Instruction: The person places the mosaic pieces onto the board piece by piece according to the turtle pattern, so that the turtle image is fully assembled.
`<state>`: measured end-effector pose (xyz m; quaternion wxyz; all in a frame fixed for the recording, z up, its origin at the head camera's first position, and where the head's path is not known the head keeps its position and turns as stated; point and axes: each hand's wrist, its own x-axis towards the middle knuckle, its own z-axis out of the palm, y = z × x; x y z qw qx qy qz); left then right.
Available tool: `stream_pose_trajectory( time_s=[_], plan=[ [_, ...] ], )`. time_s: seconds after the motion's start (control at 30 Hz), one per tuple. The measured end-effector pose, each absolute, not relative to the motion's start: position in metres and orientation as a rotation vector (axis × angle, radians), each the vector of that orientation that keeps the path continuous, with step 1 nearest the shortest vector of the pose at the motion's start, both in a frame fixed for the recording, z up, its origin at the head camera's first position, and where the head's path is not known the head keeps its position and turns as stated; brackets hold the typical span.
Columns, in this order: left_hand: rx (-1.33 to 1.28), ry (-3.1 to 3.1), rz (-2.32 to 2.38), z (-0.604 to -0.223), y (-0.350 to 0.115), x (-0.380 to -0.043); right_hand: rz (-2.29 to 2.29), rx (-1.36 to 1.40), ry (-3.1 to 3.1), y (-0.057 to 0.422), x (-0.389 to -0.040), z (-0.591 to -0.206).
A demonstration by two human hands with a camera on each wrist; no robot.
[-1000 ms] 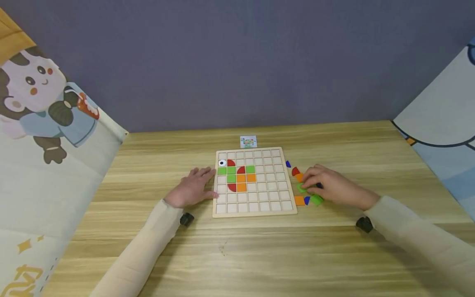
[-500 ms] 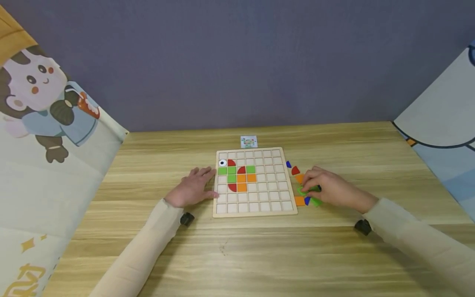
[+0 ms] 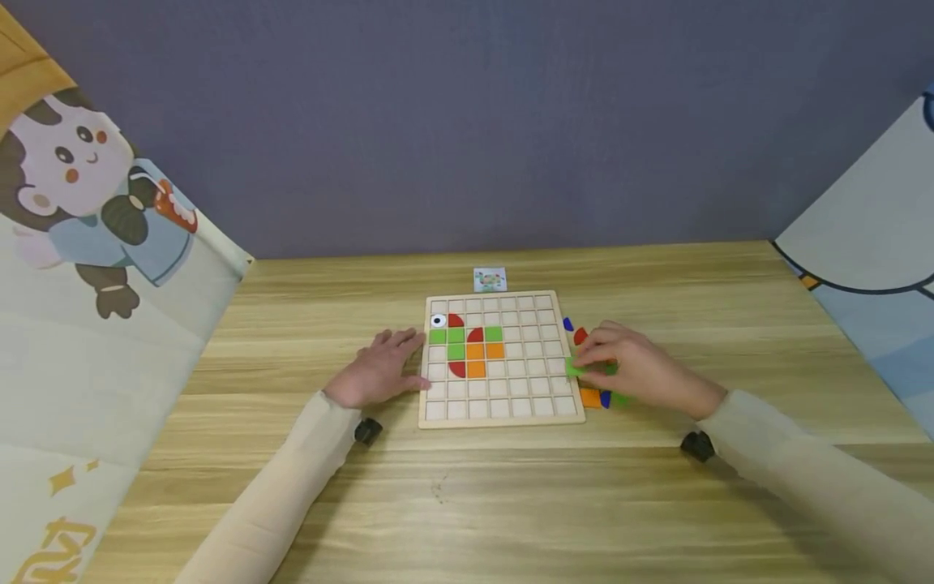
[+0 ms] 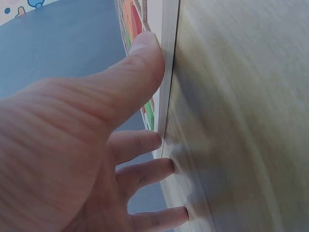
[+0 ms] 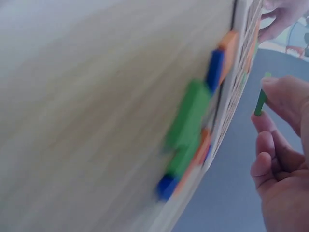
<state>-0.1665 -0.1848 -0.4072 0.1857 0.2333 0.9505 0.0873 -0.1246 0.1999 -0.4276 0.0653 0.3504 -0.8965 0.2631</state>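
A wooden grid board point(image 3: 538, 387) lies flat on the table, with green and orange squares, red quarter-circles and a white eye piece point(image 3: 438, 320) in its left cells. My left hand point(image 3: 379, 369) rests at the board's left edge with fingers spread; in the left wrist view the thumb point(image 4: 142, 58) lies over the rim. Between thumb and fingertips, my right hand point(image 3: 635, 365) pinches a green square tile point(image 5: 261, 99), raised off the table at the board's right edge. Below that hand, loose green tiles point(image 5: 189, 113) are partly hidden in the head view.
Right of the board lie an orange tile point(image 3: 590, 397), a red quarter-circle point(image 3: 580, 336) and blue pieces point(image 3: 606, 399). A small picture card point(image 3: 490, 280) lies behind the board. A dark upright panel point(image 3: 511, 130) stands at the table's back.
My right hand has picked up a green tile from the loose pieces and moved left with it to the board's right edge. My left hand has stayed in place.
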Motion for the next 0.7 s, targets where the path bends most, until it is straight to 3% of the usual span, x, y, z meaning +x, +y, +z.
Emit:
stream_pose_trajectory(
  time_s=[0.43, 0.7],
  plan=[
    [0.663, 2.683, 0.247, -0.408, -0.185, -0.166, 0.819, 1.230, -2.854, 0.120, -0.157, -0.423],
    [0.650, 2.691, 0.251, -0.409, -0.185, -0.167, 0.838, 1.219, -2.872, 0.099, -0.160, -0.424]
  ],
)
